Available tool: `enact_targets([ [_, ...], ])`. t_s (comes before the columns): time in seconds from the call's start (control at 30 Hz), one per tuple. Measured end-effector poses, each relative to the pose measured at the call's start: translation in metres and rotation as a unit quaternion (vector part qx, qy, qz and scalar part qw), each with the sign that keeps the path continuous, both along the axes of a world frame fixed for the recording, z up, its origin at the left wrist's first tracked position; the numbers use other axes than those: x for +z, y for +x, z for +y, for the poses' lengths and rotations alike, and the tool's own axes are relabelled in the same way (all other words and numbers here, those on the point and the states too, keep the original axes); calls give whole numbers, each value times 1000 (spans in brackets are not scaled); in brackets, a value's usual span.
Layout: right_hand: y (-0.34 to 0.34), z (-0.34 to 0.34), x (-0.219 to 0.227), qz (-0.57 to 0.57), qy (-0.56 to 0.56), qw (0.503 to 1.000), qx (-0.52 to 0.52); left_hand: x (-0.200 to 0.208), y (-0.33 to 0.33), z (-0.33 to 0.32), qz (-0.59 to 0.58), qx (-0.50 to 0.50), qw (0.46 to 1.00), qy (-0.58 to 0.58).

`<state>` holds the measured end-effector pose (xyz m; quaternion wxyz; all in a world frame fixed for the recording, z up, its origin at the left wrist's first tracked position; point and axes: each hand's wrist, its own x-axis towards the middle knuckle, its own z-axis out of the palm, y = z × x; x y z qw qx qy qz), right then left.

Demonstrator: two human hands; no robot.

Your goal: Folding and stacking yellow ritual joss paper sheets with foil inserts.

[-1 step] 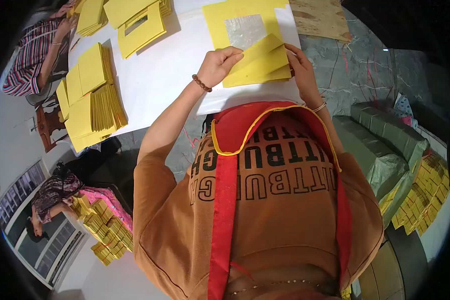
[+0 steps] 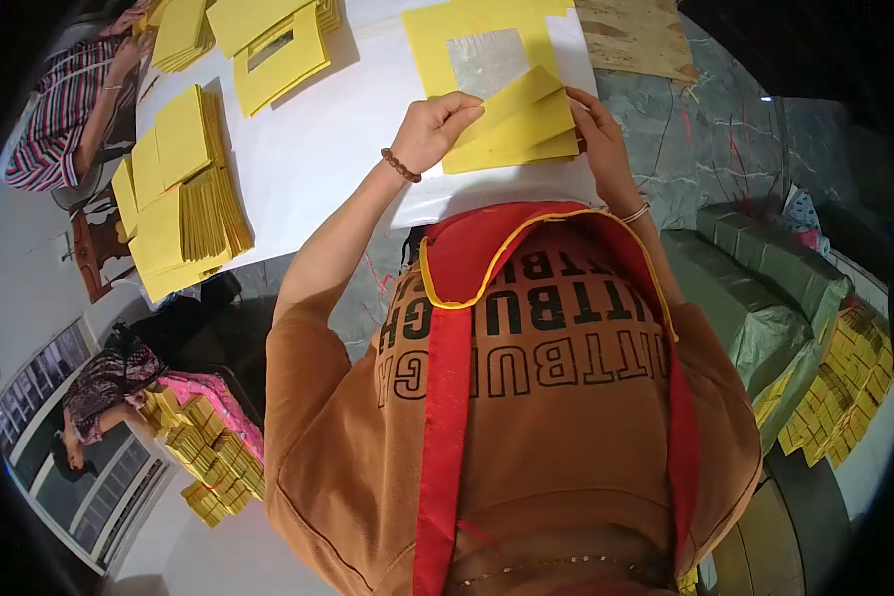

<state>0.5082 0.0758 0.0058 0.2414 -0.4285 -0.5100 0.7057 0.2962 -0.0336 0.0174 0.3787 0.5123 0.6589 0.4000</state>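
A yellow stack [image 2: 512,129] is pinched at its left end by the left hand [image 2: 437,127] and at its right by the right hand [image 2: 598,129], low over the white surface [image 2: 318,169], where loosely gripped sheets could be fanned apart.

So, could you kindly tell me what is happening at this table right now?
A person in a brown shirt holds a small stack of yellow paper sheets at the near edge of a white table. The left hand lifts the top sheet while the right hand steadies the stack's right end. A yellow sheet with a silver square lies just beyond. More yellow stacks sit to the left, where another person works.
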Motion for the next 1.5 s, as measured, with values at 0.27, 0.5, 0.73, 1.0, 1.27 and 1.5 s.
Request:
enact_targets([
  [0.27,13,-1,-1,-30,-12,999,15,-2,-3,-1,-130,18,991,-13],
  [0.5,21,-2,5,3,-36,998,54,-6,-3,0,-108,18,994,-2],
  [0.73,17,-7,15,-9,23,997,74,6,7,3,37,6,988,147],
  [1.0,14,-4,6,-17,40,996,74,9,12,1,291,-159,925,187],
  [1.27,15,-5,-5,34,27,997,66,7,5,1,276,-170,934,151],
  [1.5,15,-4,-14,37,50,996,69,10,3,0,218,-146,957,123],
])
